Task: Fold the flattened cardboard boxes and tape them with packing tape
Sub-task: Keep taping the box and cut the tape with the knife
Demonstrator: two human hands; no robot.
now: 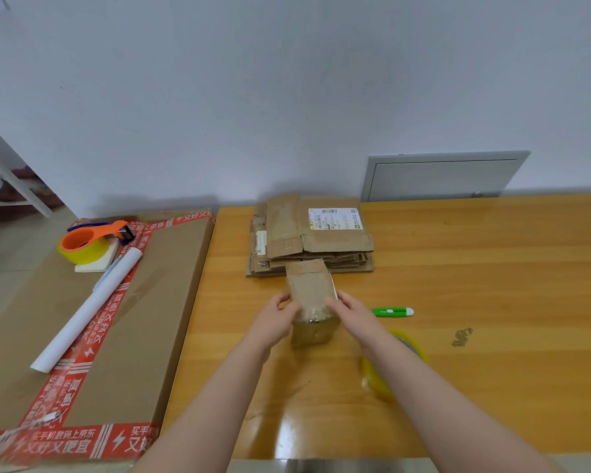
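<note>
Box (311,291) was held on table (492,268), just before stack (321,240) of flat boxes. It was gripped by left hand (280,319) and right hand (350,310), fingers curled round its sides, likely so flaps were kept shut for taping. Tape roll (377,380) and cutter (391,312) were kept near right arm, presumably for reach. Box was seen as small, brown and worn, glossy tape on top, far flap raised.

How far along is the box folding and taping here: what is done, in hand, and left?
Done: the small box is folded up, with shiny tape seemingly across its near top edge. In hand: the left hand and right hand grip its sides. Left: the stack of flattened boxes behind it lies unfolded.
</note>
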